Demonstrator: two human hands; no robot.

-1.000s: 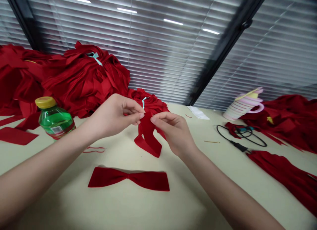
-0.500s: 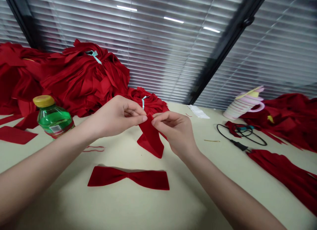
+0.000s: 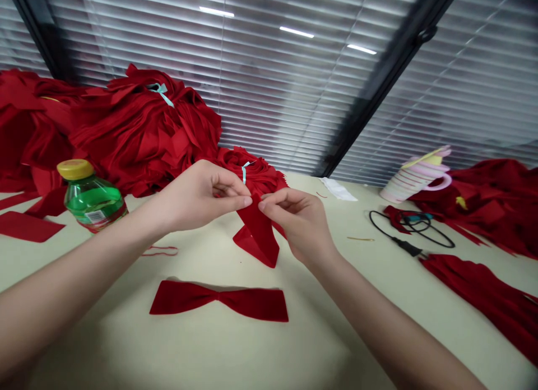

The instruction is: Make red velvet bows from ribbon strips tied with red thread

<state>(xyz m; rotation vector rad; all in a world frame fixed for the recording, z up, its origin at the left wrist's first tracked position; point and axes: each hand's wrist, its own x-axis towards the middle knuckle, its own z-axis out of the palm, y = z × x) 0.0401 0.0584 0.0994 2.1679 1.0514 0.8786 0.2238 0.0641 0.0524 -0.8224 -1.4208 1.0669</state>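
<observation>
red velvet strip (image 3: 261, 228) pinched by left hand (image 3: 197, 199) and right hand (image 3: 296, 224) together; a loosened grip could let it slip.

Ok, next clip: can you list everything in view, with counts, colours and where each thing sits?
Fabric strip: one, red, pinched between both hands
Bow-shaped fabric piece: one, red, flat on the table, nearest
Fabric heap: one, red, back left
Gathered fabric bundle: one, red with pale blue tie, just behind the hands
Plastic bottle: one, green contents, yellow cap, left
Fabric rectangle: one, red, far left
Coiled roll: one, pink and white, back right
Cable: one, black, right
Paper: one, white, back
Fabric pile: one, red, far right
Fabric strips: several, red, lower right
Thread: one, red, left of centre
Table: one, cream, under everything
Window blinds: grey, behind the table
Left hand: one, pinching the strip
Right hand: one, pinching the strip
</observation>
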